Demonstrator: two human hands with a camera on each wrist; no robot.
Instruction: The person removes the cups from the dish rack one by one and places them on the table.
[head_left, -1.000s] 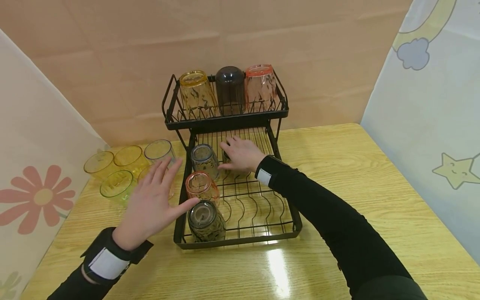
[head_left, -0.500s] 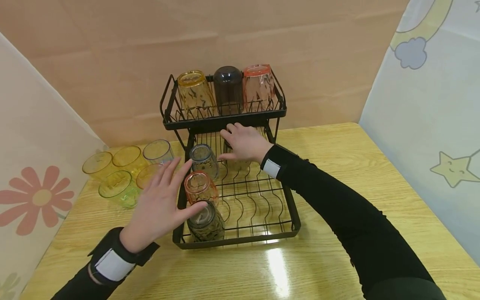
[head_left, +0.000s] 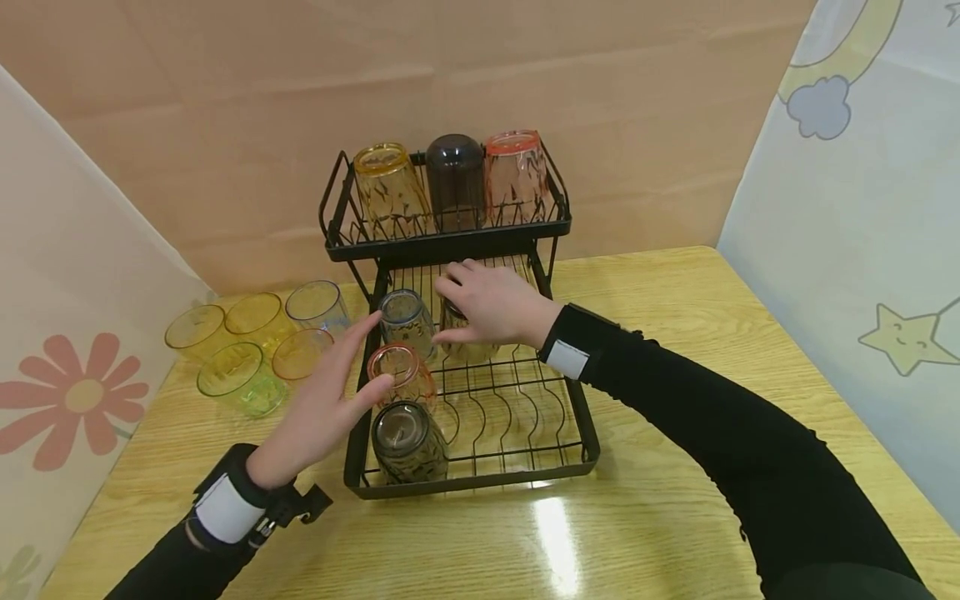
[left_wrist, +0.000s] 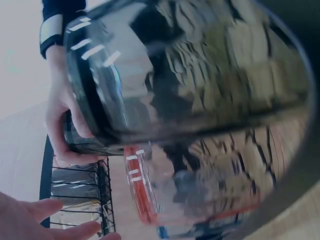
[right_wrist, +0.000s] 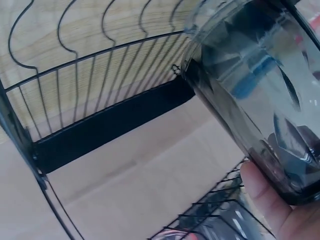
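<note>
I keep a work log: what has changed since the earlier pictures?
The left hand has turned and shifted right. Over the last half second, the right hand and the smoky grey textured glass it grips came slightly nearer the person. Nothing was let go. The black metal wire rack and its other coloured glasses stayed put.

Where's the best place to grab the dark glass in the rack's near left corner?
Probably the upper sides of the dark glass, coming from above and slightly right. It stands upside down, narrower base uppermost, so fingers could wrap just below that. The orange glass stands close behind and the black rack edges its left; its right is open.
</note>
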